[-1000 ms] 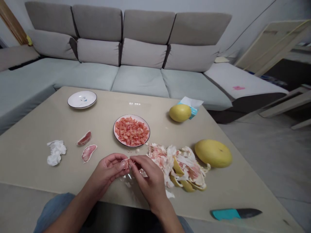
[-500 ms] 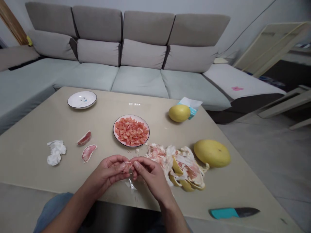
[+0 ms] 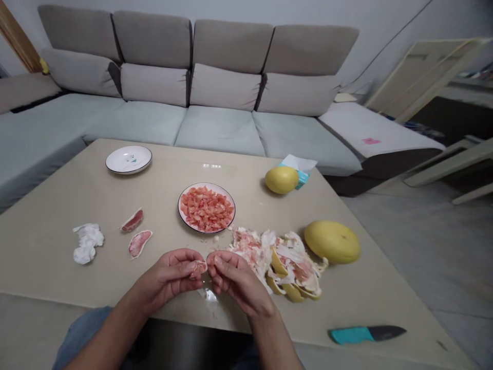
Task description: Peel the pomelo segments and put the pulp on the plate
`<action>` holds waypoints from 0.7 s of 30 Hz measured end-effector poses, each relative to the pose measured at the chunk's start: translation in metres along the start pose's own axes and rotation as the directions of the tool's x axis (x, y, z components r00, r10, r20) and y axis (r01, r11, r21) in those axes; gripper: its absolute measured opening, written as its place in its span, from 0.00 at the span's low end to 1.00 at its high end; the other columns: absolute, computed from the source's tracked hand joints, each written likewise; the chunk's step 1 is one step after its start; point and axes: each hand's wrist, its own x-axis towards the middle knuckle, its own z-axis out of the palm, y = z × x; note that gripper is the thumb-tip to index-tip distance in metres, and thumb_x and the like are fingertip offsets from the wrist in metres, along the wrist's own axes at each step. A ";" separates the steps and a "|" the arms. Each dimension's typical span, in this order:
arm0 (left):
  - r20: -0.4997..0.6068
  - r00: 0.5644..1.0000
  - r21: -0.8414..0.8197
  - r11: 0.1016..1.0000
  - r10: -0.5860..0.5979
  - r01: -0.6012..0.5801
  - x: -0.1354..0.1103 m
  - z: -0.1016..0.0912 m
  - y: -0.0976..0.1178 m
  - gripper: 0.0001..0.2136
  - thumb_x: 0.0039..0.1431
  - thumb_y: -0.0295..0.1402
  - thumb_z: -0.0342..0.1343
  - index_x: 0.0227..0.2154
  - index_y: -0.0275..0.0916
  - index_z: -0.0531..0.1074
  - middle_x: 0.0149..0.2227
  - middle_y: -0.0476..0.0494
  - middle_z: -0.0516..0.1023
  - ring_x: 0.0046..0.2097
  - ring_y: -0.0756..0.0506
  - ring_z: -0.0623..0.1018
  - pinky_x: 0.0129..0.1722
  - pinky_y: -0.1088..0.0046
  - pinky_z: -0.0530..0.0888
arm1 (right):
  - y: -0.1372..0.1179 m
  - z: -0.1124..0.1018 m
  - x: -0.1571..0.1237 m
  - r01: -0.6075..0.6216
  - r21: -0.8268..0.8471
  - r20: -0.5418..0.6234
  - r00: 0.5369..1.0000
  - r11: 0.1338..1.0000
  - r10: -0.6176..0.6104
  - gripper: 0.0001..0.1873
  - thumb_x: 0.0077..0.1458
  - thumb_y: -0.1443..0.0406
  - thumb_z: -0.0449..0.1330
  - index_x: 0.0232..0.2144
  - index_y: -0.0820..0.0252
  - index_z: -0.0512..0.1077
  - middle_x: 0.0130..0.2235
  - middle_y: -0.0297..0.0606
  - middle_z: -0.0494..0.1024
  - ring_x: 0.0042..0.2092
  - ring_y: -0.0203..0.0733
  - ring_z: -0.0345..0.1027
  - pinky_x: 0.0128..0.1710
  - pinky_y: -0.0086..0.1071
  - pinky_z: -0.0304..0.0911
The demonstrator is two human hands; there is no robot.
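Note:
My left hand [image 3: 167, 275] and my right hand [image 3: 234, 283] meet above the table's front edge, with their fingers curled around a small piece of pink pomelo flesh [image 3: 199, 268]. Most of that piece is hidden by my fingers. Just right of my right hand lies a heap of torn pomelo peel and pith [image 3: 277, 262]. A white plate heaped with pink pomelo pulp [image 3: 207, 210] stands ahead of my hands. Two peeled pomelo segments [image 3: 132, 221] [image 3: 139, 243] lie to the left, beside crumpled white tissue [image 3: 88, 244].
A whole yellow pomelo [image 3: 332, 242] sits right of the peel, and a smaller one [image 3: 281, 180] stands by a tissue box [image 3: 301, 172]. A knife with a teal handle [image 3: 365, 334] lies near the front right. A small white plate [image 3: 128, 159] stands at the back left.
My hands have drawn slightly apart and curled more around the pink piece. The whole view has shifted slightly left.

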 end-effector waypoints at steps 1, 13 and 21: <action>-0.001 1.000 -0.001 1.000 -0.004 0.004 0.000 0.001 0.001 0.07 0.53 0.27 0.64 0.36 0.32 0.77 0.31 0.45 0.76 0.33 0.53 0.77 0.39 0.77 0.77 | 0.000 0.000 0.000 0.000 0.009 0.001 1.000 1.000 0.000 0.15 0.48 0.57 0.69 0.29 0.65 0.77 0.24 0.31 0.70 0.22 0.27 0.59 0.22 0.21 0.63; -0.265 0.944 -0.162 0.956 0.198 -0.246 0.010 -0.002 0.004 0.07 0.55 0.20 0.60 0.37 0.33 0.73 0.37 0.42 0.78 0.39 0.50 0.80 0.46 0.75 0.77 | 0.002 -0.020 0.039 0.132 -0.851 -0.250 0.750 0.509 -0.612 0.11 0.55 0.63 0.59 0.37 0.62 0.78 0.37 0.43 0.80 0.36 0.44 0.72 0.40 0.38 0.66; -0.246 0.951 -0.130 0.966 0.188 -0.225 0.009 -0.003 0.001 0.08 0.54 0.25 0.63 0.37 0.35 0.72 0.39 0.43 0.77 0.39 0.50 0.78 0.45 0.74 0.76 | -0.005 -0.018 0.041 0.160 -0.957 -0.076 0.666 0.242 -0.742 0.17 0.57 0.67 0.55 0.49 0.59 0.73 0.48 0.46 0.76 0.44 0.45 0.70 0.45 0.40 0.65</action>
